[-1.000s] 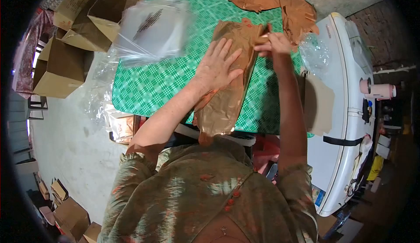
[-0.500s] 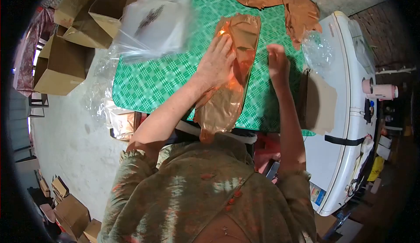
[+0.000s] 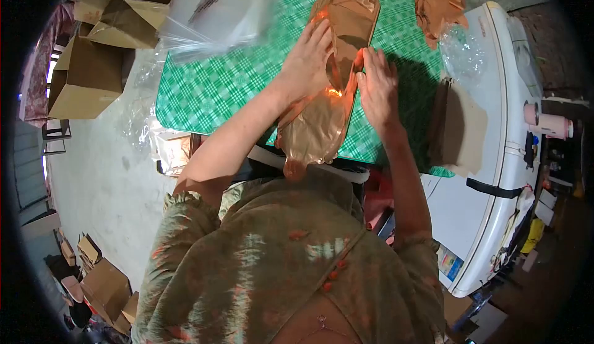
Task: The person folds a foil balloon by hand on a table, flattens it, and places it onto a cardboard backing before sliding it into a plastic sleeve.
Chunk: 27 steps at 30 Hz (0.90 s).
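Now both palms press flat, fingers spread and gripping nothing: the left hand (image 3: 307, 64) and the newly lowered right hand (image 3: 377, 87) smooth a copper foil bag (image 3: 334, 84) on the green checked tablecloth (image 3: 216, 90).

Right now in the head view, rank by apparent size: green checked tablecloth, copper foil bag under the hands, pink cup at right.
1. green checked tablecloth
2. copper foil bag
3. pink cup, smallest, though it sits farther off at the distorted edge.
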Each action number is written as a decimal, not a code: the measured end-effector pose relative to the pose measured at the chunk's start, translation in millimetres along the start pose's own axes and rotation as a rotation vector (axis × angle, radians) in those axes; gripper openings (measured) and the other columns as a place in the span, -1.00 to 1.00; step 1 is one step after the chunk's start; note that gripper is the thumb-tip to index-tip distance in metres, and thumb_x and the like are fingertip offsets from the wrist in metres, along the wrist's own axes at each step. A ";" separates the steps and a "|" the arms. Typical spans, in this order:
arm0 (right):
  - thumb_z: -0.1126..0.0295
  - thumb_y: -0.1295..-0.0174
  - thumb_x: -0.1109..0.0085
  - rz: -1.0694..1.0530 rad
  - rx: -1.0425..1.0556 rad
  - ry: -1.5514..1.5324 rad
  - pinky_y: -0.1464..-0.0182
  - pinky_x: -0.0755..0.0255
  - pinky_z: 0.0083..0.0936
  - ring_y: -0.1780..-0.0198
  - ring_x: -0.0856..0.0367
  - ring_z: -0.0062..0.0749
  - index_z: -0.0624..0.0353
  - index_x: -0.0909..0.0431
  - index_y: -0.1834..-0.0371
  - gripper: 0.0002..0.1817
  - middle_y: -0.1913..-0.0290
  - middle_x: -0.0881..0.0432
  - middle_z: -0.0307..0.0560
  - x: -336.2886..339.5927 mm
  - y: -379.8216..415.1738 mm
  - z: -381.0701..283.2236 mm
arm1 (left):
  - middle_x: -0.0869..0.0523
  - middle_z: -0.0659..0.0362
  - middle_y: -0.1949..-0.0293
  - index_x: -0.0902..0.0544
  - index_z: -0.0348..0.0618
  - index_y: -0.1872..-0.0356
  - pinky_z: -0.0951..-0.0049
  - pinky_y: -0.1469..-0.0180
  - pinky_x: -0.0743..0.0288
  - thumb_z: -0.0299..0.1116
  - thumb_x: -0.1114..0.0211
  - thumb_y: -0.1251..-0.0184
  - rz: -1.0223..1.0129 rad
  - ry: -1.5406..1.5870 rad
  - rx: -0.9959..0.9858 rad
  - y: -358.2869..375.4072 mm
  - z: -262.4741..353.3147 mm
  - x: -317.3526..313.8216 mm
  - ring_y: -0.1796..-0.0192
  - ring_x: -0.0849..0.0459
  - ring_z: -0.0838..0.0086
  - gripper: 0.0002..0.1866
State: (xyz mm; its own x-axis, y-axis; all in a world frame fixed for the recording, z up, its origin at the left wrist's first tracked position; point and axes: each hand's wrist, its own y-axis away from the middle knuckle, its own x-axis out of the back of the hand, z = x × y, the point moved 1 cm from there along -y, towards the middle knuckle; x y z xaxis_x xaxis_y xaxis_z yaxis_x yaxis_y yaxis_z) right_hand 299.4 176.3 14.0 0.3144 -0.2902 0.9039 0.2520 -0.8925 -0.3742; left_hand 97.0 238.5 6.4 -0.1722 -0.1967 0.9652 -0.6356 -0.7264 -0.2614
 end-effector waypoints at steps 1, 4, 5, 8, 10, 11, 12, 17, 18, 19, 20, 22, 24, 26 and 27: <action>0.33 -0.44 -0.28 0.000 0.005 0.020 -0.61 -0.15 0.16 -0.64 -0.30 0.07 0.28 -0.33 -0.59 -0.32 -0.56 -0.42 0.11 -0.4 1.3 -1.7 | -0.26 -0.09 -0.67 -0.38 -0.28 -0.60 0.02 -0.80 0.24 0.08 -0.20 -0.38 0.021 -0.008 -0.011 0.4 -1.0 -1.2 -0.78 0.01 0.05 -0.13; 0.31 -0.46 -0.27 -0.005 0.012 0.064 -0.62 -0.14 0.16 -0.65 -0.29 0.06 0.29 -0.32 -0.60 -0.31 -0.57 -0.42 0.13 1.4 3.0 -9.8 | -0.25 -0.09 -0.67 -0.34 -0.26 -0.63 0.01 -0.80 0.24 0.12 -0.14 -0.43 0.091 -0.025 -0.026 -0.9 -2.5 -9.9 -0.77 -0.01 0.04 -0.12; 0.30 -0.46 -0.26 -0.007 0.014 0.077 -0.62 -0.13 0.16 -0.65 -0.29 0.05 0.29 -0.32 -0.60 -0.31 -0.58 -0.42 0.13 2.0 3.7 -11.8 | -0.27 -0.10 -0.67 -0.35 -0.27 -0.62 0.01 -0.80 0.24 0.12 -0.13 -0.44 0.130 -0.006 -0.029 -1.2 -2.9 -13.0 -0.77 -0.02 0.04 -0.14; 0.26 -0.48 -0.25 0.000 0.037 0.084 -0.63 -0.10 0.17 -0.66 -0.27 0.04 0.30 -0.31 -0.62 -0.30 -0.61 -0.41 0.14 0.5 6.3 -12.8 | -0.31 -0.13 -0.65 -0.40 -0.29 -0.59 -0.03 -0.79 0.21 0.02 -0.04 -0.54 0.223 0.053 -0.038 -1.7 -3.0 -18.0 -0.75 -0.07 0.01 -0.25; 0.22 -0.49 -0.22 -0.018 0.044 0.107 -0.64 -0.07 0.16 -0.68 -0.25 0.03 0.31 -0.31 -0.63 -0.29 -0.62 -0.39 0.15 1.1 7.9 -15.6 | -0.33 -0.16 -0.64 -0.44 -0.33 -0.55 -0.07 -0.78 0.19 -0.16 0.08 -0.66 0.250 0.102 -0.037 -0.9 -1.8 -16.8 -0.74 -0.10 -0.04 -0.39; 0.20 -0.50 -0.21 -0.028 0.048 0.118 -0.65 -0.05 0.16 -0.68 -0.24 0.03 0.31 -0.31 -0.63 -0.29 -0.63 -0.38 0.15 1.2 9.0 -17.3 | -0.36 -0.18 -0.61 -0.47 -0.38 -0.51 -0.09 -0.77 0.18 -0.18 0.08 -0.66 0.201 0.036 -0.045 -0.3 -1.7 -16.9 -0.73 -0.12 -0.05 -0.41; 0.18 -0.51 -0.21 -0.033 0.046 0.121 -0.65 -0.03 0.15 -0.68 -0.23 0.02 0.30 -0.31 -0.63 -0.29 -0.64 -0.37 0.14 0.6 10.5 -19.2 | -0.40 -0.20 -0.59 -0.50 -0.42 -0.47 -0.10 -0.77 0.18 -0.20 0.09 -0.67 0.150 -0.029 -0.052 0.6 -1.3 -13.1 -0.72 -0.15 -0.06 -0.42; 0.13 -0.53 -0.18 -0.057 0.051 0.155 -0.68 0.04 0.14 -0.70 -0.20 -0.02 0.28 -0.29 -0.65 -0.27 -0.68 -0.32 0.10 2.0 15.2 -28.7 | -0.51 -0.27 -0.50 -0.63 -0.54 -0.31 -0.19 -0.75 0.15 -0.23 0.09 -0.67 0.236 -0.017 -0.062 -1.2 -3.3 -24.6 -0.68 -0.24 -0.13 -0.45; 0.13 -0.52 -0.19 -0.065 0.044 0.155 -0.69 0.06 0.14 -0.71 -0.19 -0.03 0.27 -0.29 -0.66 -0.26 -0.69 -0.31 0.09 1.8 16.3 -29.8 | -0.50 -0.27 -0.51 -0.63 -0.53 -0.31 -0.19 -0.75 0.15 -0.23 0.09 -0.67 0.208 -0.051 -0.070 -0.4 -2.7 -23.3 -0.68 -0.24 -0.13 -0.45; 0.12 -0.52 -0.20 -0.072 0.039 0.155 -0.69 0.07 0.15 -0.71 -0.18 -0.04 0.27 -0.30 -0.66 -0.26 -0.69 -0.31 0.08 1.0 17.1 -30.5 | -0.50 -0.27 -0.51 -0.64 -0.52 -0.31 -0.20 -0.75 0.15 -0.23 0.08 -0.66 0.180 -0.085 -0.079 -0.2 -2.2 -21.8 -0.68 -0.24 -0.13 -0.45; 0.11 -0.51 -0.20 -0.078 0.033 0.155 -0.70 0.09 0.15 -0.72 -0.17 -0.06 0.26 -0.30 -0.66 -0.25 -0.69 -0.31 0.07 0.9 17.6 -31.4 | -0.48 -0.26 -0.53 -0.63 -0.52 -0.32 -0.19 -0.75 0.15 -0.23 0.07 -0.65 0.171 -0.080 -0.073 -0.3 -1.9 -19.9 -0.68 -0.23 -0.12 -0.45; 0.10 -0.50 -0.22 -0.080 0.042 0.141 -0.70 0.12 0.16 -0.73 -0.16 -0.08 0.26 -0.30 -0.66 -0.24 -0.69 -0.31 0.07 3.1 18.2 -34.4 | -0.46 -0.23 -0.55 -0.61 -0.51 -0.35 -0.17 -0.75 0.16 -0.23 0.06 -0.63 0.154 -0.072 -0.061 -0.5 -0.6 -13.2 -0.69 -0.22 -0.10 -0.44; 0.08 -0.49 -0.23 -0.083 0.049 0.133 -0.71 0.15 0.18 -0.73 -0.14 -0.10 0.27 -0.29 -0.66 -0.22 -0.69 -0.30 0.07 5.3 18.3 -38.3 | -0.44 -0.22 -0.56 -0.60 -0.51 -0.36 -0.15 -0.75 0.16 -0.23 0.05 -0.62 0.080 -0.087 -0.047 -0.3 1.6 -3.4 -0.70 -0.20 -0.09 -0.43; 0.07 -0.48 -0.25 -0.089 0.055 0.132 -0.71 0.16 0.20 -0.74 -0.12 -0.12 0.29 -0.29 -0.66 -0.21 -0.69 -0.30 0.07 6.9 17.6 -41.9 | -0.44 -0.20 -0.57 -0.59 -0.48 -0.39 -0.14 -0.75 0.16 -0.22 0.03 -0.61 0.047 -0.116 -0.037 0.6 3.4 2.7 -0.70 -0.19 -0.08 -0.43; 0.07 -0.48 -0.24 -0.095 0.060 0.138 -0.71 0.17 0.20 -0.75 -0.11 -0.12 0.29 -0.28 -0.66 -0.20 -0.70 -0.29 0.08 7.0 17.3 -41.5 | -0.43 -0.19 -0.57 -0.58 -0.45 -0.41 -0.14 -0.75 0.16 -0.20 0.02 -0.61 0.051 -0.138 -0.034 1.3 4.0 2.5 -0.70 -0.19 -0.08 -0.42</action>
State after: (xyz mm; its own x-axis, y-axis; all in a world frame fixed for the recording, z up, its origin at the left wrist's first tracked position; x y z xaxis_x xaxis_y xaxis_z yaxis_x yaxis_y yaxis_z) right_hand 268.0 144.5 22.5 0.1588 -0.2535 0.9542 0.3301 -0.8972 -0.2933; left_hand 98.7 234.4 8.4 -0.1009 -0.3230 0.9410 -0.6542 -0.6911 -0.3073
